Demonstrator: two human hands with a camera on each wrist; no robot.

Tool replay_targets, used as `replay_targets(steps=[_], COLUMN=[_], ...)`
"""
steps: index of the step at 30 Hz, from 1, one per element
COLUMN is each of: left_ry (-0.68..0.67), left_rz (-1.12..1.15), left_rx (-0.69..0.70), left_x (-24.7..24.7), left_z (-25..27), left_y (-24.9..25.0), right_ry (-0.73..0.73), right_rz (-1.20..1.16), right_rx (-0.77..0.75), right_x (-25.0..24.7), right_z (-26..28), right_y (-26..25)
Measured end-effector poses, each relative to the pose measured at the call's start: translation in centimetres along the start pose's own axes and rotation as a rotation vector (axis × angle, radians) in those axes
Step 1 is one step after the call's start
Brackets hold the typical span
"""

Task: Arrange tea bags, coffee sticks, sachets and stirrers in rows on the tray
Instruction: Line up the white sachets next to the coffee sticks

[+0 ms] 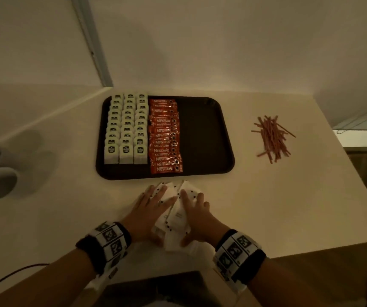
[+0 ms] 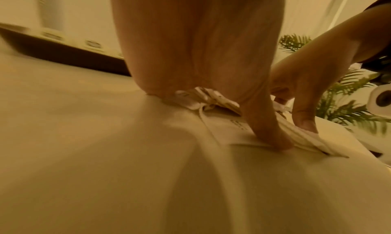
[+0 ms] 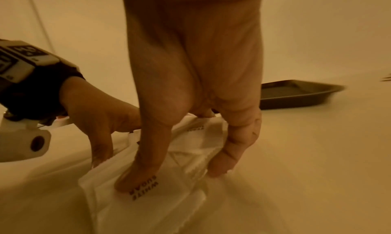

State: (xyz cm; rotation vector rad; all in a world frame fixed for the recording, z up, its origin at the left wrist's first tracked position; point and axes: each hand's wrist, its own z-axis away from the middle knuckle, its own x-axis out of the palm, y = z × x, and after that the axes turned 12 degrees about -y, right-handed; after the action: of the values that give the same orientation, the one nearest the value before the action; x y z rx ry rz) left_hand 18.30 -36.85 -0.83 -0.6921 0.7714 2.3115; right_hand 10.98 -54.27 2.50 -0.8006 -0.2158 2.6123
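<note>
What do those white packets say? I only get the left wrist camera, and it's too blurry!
Observer: The right wrist view shows "WHITE SUGAR" printed on the sachets.
Operator: What sits next to those little white squares farther away?
Observer: Those are tea bags, in three columns. The head view shows a column of orange coffee sticks just right of them, and the right part of the tray is bare.
Operator: Where are the stirrers?
Observer: The head view shows the stirrers in a loose pile on the table, right of the tray and outside it.
</note>
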Motion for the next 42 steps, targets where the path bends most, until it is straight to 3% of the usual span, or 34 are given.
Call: replay_targets(steps=[8,13,17,19,26,33,42], left_ry=[0.105,0.212,0.414,0.472,0.549,0.612,0.705], left_rz=[0.141,0.385,0.663,0.686,0.805,0.847,0.904], left_rx=[-0.121,-0.138,-0.155,-0.168,-0.234,-0.188,0.0], left_x=[1.5,0.9,1.1,1.8,3.8,2.2,-2.4], left_z=[3.7,5.5,7.9,8.6,10.2,10.7,10.7], left_y=[-2.7,-3.5,-4.9,-5.7,-8.2,-8.5,-6.7], right_ry=[0.014,0.224,0.226,0.261,0.225,0.163,0.136], right_rz=[-0.093,-0.197,-0.152,-0.17,-0.354,-0.525,-0.945], right_rx=[-0.107,0.07,0.121,0.099,0.012,-0.071,-0.233], right_x=[-2.2,-2.8,-1.1,-0.5,-1.0,-2.1,-3.8], right_z=[-0.8,-0.8,-1.1,-1.3,-2.2,-2.3,-0.5], right_y=[-4.0,-3.5,-4.1,-4.6,-3.7,-1.8,1.4])
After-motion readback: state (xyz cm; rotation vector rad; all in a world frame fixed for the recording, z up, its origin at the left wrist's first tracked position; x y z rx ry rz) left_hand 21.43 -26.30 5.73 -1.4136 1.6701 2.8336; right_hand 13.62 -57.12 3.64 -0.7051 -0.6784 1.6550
